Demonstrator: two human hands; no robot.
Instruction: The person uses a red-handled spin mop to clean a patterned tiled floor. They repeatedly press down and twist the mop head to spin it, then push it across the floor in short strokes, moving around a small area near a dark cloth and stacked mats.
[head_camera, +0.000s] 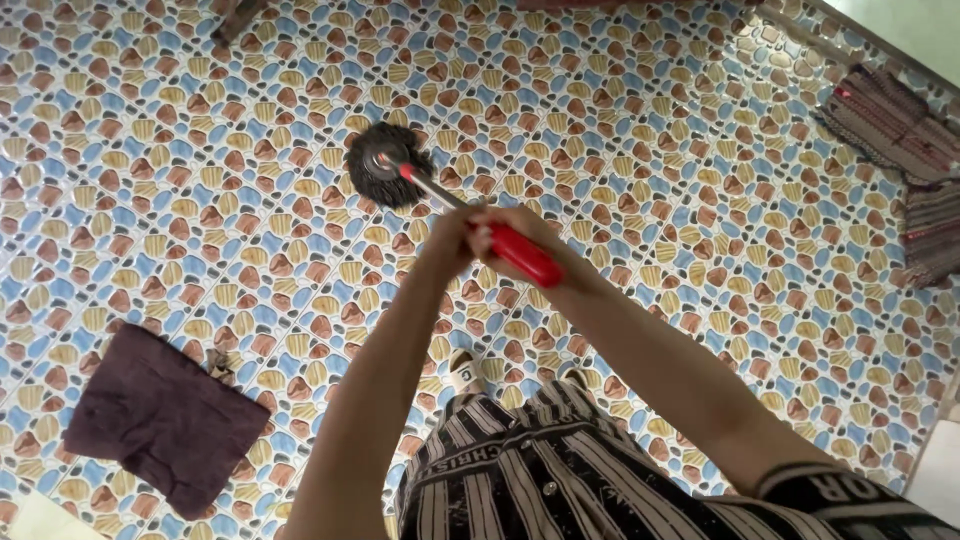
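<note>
Mopping was under way in the head view: left hand (452, 238) and right hand (512, 226) were both closed around the red mop handle (522, 254), mop head (387, 165) resting on the tiled floor (650, 140). Next stroke would require a firm grip and clearance from the brown cloth (165, 418).

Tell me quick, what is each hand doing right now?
Left hand: closed around the mop handle, on the metal shaft just above the red grip.
Right hand: closed on the red grip.
</note>
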